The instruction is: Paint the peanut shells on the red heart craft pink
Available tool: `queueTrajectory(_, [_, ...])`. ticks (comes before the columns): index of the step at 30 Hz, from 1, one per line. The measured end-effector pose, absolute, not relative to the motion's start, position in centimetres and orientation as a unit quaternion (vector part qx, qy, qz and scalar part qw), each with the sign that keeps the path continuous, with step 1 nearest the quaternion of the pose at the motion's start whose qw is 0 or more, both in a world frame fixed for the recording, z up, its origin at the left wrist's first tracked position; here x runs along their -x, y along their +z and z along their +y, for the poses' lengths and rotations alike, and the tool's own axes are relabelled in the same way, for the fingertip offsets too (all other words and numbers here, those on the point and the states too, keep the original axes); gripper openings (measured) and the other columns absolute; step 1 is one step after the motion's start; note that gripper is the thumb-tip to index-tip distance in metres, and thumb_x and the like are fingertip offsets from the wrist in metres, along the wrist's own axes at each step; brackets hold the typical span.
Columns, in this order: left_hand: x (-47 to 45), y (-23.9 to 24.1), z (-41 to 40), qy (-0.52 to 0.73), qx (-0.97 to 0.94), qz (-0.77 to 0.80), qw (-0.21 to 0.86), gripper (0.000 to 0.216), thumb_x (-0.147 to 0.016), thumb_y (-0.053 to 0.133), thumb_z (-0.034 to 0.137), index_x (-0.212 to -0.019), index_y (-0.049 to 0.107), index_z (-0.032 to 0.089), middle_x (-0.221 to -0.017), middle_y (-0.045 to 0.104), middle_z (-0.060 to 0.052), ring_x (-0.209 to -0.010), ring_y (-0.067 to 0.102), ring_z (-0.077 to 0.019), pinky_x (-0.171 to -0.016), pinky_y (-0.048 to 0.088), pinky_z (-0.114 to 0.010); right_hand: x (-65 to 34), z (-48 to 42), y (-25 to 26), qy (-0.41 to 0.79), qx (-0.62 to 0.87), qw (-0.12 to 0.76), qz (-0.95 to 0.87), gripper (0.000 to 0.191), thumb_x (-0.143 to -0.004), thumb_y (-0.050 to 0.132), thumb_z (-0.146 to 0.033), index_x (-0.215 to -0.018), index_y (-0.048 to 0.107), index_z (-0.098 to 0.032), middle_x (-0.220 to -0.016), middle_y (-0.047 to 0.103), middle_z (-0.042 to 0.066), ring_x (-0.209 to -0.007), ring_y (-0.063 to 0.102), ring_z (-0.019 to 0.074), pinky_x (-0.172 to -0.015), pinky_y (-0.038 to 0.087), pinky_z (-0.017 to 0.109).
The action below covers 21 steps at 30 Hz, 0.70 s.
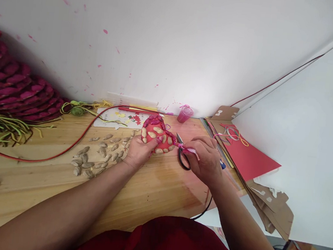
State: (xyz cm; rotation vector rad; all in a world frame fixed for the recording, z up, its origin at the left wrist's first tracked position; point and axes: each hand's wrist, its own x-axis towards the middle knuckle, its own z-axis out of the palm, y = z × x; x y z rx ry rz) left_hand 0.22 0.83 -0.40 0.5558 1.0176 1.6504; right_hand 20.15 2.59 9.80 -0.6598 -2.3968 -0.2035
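Note:
A red heart-shaped piece (157, 135) lies on the wooden table (159, 188), edged with pink cord and dotted with pale seeds. My left hand (138, 151) presses on its near left edge, fingers curled onto it. My right hand (206, 158) is closed on a pink cord end (185, 147) that runs from the heart's right side. Black-handled scissors (182, 155) lie under that hand, blades pointing toward the heart.
Loose seeds (98, 156) are scattered left of the heart. A red cable (70, 145) crosses the table. Dark pink petal pieces (11, 83) pile at far left. A pink cup (185, 114) stands by the wall. Red paper (248, 158) and cardboard (271, 205) lie on the right.

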Motion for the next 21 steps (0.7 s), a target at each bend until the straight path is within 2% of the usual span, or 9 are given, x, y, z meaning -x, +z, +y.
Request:
queueTrajectory(5, [-0.3,0.1,0.7,0.694,-0.22,0.423,0.54,0.051,-0.049,0.099,0.045,-0.085,0.078,0.016,-0.078,0.081,-0.008,-0.079,0.079,-0.0282,-0.077,0.065,-0.039,-20.9,3.1,9.6,-0.072,0.262,0.314,-0.91,0.008,-0.102,0.057,-0.026,-0.098,0.064,-0.025,-0.087,0.074,0.003,-0.091,0.066,0.0222,-0.08,0.04,0.039])
queueTrajectory(11, [-0.2,0.3,0.8,0.7,-0.222,0.405,0.545,0.052,-0.048,0.1,0.044,-0.086,0.078,0.015,-0.078,0.08,-0.007,-0.075,0.079,-0.0272,-0.078,0.065,-0.04,-21.0,2.9,9.5,-0.056,0.26,0.34,-0.902,0.007,-0.101,0.057,-0.023,-0.102,0.064,-0.025,-0.087,0.074,0.003,-0.093,0.066,0.0228,-0.081,0.042,0.039])
queueTrajectory(16, [-0.2,0.3,0.8,0.698,-0.223,0.414,0.54,0.049,-0.051,0.098,0.044,-0.086,0.078,0.015,-0.078,0.08,-0.007,-0.07,0.077,-0.0249,-0.068,0.064,-0.035,-21.1,2.9,9.2,-0.049,0.269,0.34,-0.9,0.006,-0.101,0.058,-0.024,-0.102,0.064,-0.025,-0.086,0.074,0.003,-0.091,0.067,0.0228,-0.082,0.043,0.039])
queueTrajectory(21, [-0.3,0.4,0.8,0.706,-0.215,0.403,0.541,0.051,-0.048,0.1,0.04,-0.086,0.078,0.015,-0.076,0.08,-0.007,-0.071,0.077,-0.0251,-0.074,0.065,-0.037,-21.4,3.1,9.1,-0.062,0.267,0.35,-0.896,0.006,-0.099,0.06,-0.022,-0.103,0.064,-0.024,-0.088,0.073,0.003,-0.092,0.066,0.0228,-0.084,0.043,0.039])
